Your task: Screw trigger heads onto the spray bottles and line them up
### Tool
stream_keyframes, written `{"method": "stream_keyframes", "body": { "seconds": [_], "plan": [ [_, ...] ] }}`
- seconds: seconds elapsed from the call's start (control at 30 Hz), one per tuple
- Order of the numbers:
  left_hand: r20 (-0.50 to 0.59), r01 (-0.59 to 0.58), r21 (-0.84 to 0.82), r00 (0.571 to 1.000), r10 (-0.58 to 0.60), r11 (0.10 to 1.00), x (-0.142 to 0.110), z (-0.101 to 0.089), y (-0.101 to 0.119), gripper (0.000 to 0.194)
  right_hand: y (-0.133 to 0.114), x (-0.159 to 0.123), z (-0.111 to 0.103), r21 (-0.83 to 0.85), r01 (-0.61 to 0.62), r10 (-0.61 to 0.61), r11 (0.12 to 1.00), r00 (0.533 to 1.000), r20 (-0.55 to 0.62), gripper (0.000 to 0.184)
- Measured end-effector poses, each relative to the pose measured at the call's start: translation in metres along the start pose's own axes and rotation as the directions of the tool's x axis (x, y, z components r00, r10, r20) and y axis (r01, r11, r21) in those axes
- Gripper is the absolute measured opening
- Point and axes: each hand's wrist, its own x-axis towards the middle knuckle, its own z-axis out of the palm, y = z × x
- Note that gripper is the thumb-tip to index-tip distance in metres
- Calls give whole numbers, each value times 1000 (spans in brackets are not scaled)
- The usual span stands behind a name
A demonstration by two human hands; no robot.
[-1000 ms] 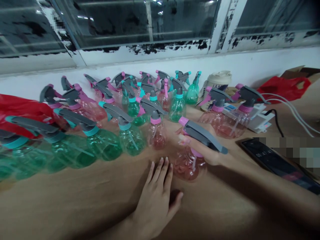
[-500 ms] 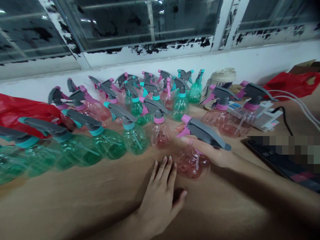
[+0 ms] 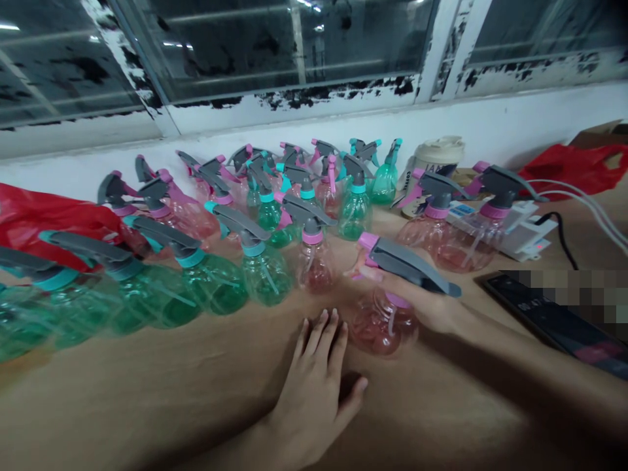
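My right hand (image 3: 432, 304) is closed around the neck and trigger of a pink spray bottle (image 3: 380, 327) with a grey and pink head. The bottle stands upright on the table, its clear pink body showing a dip tube. Flat on the wooden table (image 3: 171, 392) lies my left hand (image 3: 314, 386), fingers stretched out, just left of that bottle and holding nothing. Behind my hands stands another pink spray bottle (image 3: 316, 268), with a green spray bottle (image 3: 265, 275) beside it on the left.
Several green bottles (image 3: 216, 288) form a row to the left, with more pink and green ones behind. A red plastic bag (image 3: 53, 222) lies far left, another red bag (image 3: 574, 170) far right. A paper cup (image 3: 439, 154), a power strip (image 3: 524, 229) and a phone (image 3: 540, 314) are on the right.
My right hand and the pink spray bottle have shifted slightly to the right, and the fingers have curled further around its trigger. My left hand has stayed in place.
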Motion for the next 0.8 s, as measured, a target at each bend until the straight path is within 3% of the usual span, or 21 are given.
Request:
{"method": "stream_keyframes", "body": {
  "seconds": [0.33, 0.63, 0.8],
  "plan": [
    [-21, 1, -18, 1000, -1, 1000, 0, 0, 0, 60, -5, -3, -5, -90, -6, 3, 996, 1000, -27, 29],
    [11, 7, -4, 1000, -7, 1000, 0, 1, 0, 62, -1, -2, -2, -11, -4, 5, 1000, 1000, 5, 21],
    [3, 6, -9, 1000, -6, 1000, 1, -2, 0, 60, -3, -3, 2, 8, 45, -45, 999, 995, -84, 15]
  ]
}}
